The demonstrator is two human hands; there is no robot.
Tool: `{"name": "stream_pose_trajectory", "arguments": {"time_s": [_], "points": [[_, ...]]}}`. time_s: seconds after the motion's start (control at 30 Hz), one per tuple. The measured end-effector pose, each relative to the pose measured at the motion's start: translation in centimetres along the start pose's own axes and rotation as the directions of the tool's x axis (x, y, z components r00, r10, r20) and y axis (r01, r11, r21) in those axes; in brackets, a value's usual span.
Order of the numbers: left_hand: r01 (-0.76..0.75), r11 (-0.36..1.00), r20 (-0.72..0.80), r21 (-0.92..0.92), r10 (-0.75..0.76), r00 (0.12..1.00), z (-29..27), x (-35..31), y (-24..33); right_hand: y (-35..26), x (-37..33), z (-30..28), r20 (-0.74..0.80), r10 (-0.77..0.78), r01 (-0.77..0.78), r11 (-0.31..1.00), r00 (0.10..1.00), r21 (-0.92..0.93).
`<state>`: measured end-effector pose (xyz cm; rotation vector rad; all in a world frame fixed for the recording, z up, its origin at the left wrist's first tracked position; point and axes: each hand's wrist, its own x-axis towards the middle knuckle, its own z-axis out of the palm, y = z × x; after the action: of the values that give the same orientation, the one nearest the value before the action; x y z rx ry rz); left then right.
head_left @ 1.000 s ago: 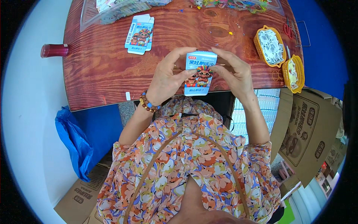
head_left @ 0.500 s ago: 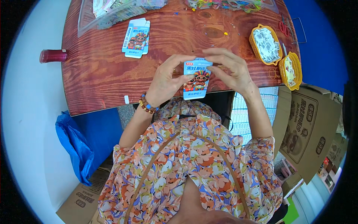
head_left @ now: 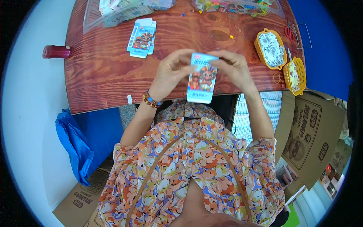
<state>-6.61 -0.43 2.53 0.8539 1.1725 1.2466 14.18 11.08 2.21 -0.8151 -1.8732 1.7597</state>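
A small blue carton (head_left: 201, 84) is held upright in front of the person's body, over the near edge of the reddish wood-grained desk (head_left: 181, 36), with its printed front, on which two cartoon figures are shown, turned toward the camera. Its upper left edge is gripped by the left hand (head_left: 169, 75), the thumb being laid against the front. Its upper right corner is pinched by the fingers of the right hand (head_left: 235, 71), which are curled over the top and slightly blurred; how firmly they are pressed cannot be told. A beaded bracelet (head_left: 151, 100) is worn on the left wrist. Beyond the left hand, flattened cartons (head_left: 142, 41) of the same blue design are laid overlapping on the desk. At the far edge, a clear plastic bin (head_left: 90, 22) is filled with packets, and colourful pieces (head_left: 236, 6) are heaped in a second container. To the right, small white packets (head_left: 271, 50) are piled in a yellow basket (head_left: 258, 48), and pale slips (head_left: 293, 74) are held in another yellow basket (head_left: 301, 72) nearby. Red-handled scissors (head_left: 289, 33) are placed beyond them. A dark red cylindrical container (head_left: 56, 52) is seen at the left edge, and a small white piece (head_left: 129, 99) is left near the front edge.
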Motion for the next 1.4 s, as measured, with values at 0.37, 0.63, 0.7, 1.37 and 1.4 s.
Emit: {"name": "stream_pose_trajectory", "arguments": {"time_s": [0.37, 0.63, 0.7, 1.37, 1.4], "points": [[-0.293, 0.827, -0.282, 0.480, 0.462, 0.841, 0.0, 0.3, -2.3, 0.8, 3.4, 7.6, 0.189, 0.325, -0.367, 0.679, 0.927, 0.636], [-0.238, 0.845, -0.439, 0.479, 0.465, 0.769, -5.2, -1.2, -0.5, -9.9, 21.1, 4.9, 0.073, -0.412, 0.283, 0.476, 0.908, -0.833], [-0.213, 0.848, -0.455, 0.485, 0.453, 0.767, -5.2, -1.6, -1.1, -10.4, 25.9, 5.5, 0.126, -0.177, 0.188, 0.399, 0.976, -0.898], [-0.092, 0.746, -0.420, 0.659, 0.467, 0.778, -7.1, -2.4, -0.7, -9.4, 31.7, 3.2, 0.328, -0.254, 0.413, 0.479, 0.910, -0.775], [-0.097, 0.800, -0.440, 0.592, 0.422, 0.793, -7.4, -2.1, -0.9, -10.6, 30.7, 3.1, 0.249, -0.268, 0.359, 0.538, 0.931, -0.762]]}}
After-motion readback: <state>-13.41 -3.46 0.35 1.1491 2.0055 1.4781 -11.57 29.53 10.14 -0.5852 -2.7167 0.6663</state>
